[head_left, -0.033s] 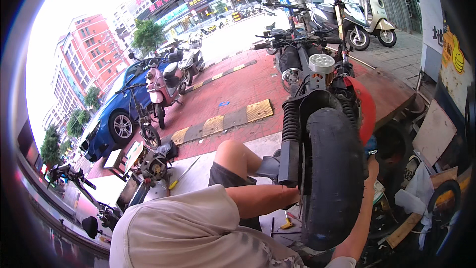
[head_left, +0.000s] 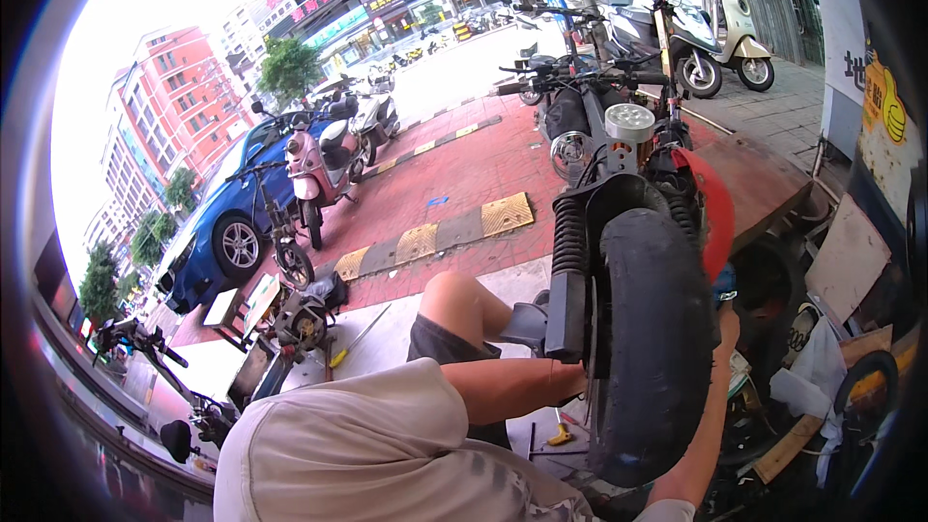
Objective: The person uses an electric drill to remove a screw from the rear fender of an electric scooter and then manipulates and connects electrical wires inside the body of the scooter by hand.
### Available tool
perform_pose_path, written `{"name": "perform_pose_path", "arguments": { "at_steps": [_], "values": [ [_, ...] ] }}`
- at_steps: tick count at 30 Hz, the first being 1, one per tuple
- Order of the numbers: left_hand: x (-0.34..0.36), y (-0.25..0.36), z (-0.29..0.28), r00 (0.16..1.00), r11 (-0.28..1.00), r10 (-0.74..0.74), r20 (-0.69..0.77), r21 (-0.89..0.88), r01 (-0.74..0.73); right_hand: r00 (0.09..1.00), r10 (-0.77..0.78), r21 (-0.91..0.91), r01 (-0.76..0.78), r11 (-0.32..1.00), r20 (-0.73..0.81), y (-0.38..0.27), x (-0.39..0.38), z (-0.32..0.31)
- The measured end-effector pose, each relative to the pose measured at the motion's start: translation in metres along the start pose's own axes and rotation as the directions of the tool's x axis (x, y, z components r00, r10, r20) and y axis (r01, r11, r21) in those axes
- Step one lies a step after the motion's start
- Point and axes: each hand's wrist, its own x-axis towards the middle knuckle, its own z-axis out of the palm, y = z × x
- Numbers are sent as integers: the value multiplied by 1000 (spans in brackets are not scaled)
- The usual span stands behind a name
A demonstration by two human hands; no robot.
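A wide black tyre [head_left: 652, 348] of a two-wheeler stands upright close in front of me, with coil-spring shock absorbers [head_left: 570, 237] at its sides. My left forearm [head_left: 517, 390] reaches in from the left and passes behind the tyre, which hides that hand. Along the tyre's right side runs my right forearm [head_left: 710, 406]. At its far end, by the red fender [head_left: 713, 213], there is a shiny band at the wrist and a bit of blue. The fingers of my right hand [head_left: 724, 280] are hidden, so what they touch does not show.
Below the tyre lies a yellow-handled tool [head_left: 559, 435]; another yellow-handled tool [head_left: 338, 359] is on the floor at left. Boards, a white plastic bag [head_left: 812, 377] and tyres crowd the right side. Beyond are a speed bump [head_left: 435, 242], a pink scooter [head_left: 314, 169] and a blue car [head_left: 227, 222].
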Motion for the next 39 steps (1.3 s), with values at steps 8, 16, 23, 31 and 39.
{"name": "perform_pose_path", "arguments": {
  "at_steps": [8, 16, 23, 31, 39],
  "values": [
    [-2, -2, 3, 999, 1000, -2, 39, 18, 2, 987, -123, 261, 145, 954, -99, 9, 1, 0],
    [-11, -17, 4, 998, 999, -28, 49, 47, 26, 998, 22, 147, -13, 989, -61, 4, -2, 8],
    [-46, -25, -18, 999, 983, -39, 17, 178, 36, 988, 56, 228, -22, 973, -144, 26, -17, 2],
    [-62, -52, -52, 990, 393, 120, 70, 913, -112, 807, 359, 740, 136, 659, -468, 115, 1, -93],
    [-100, -31, -48, 953, 386, -109, 283, 895, -222, 522, -164, -98, 150, 984, -837, 83, -70, -244]
  ]
}}
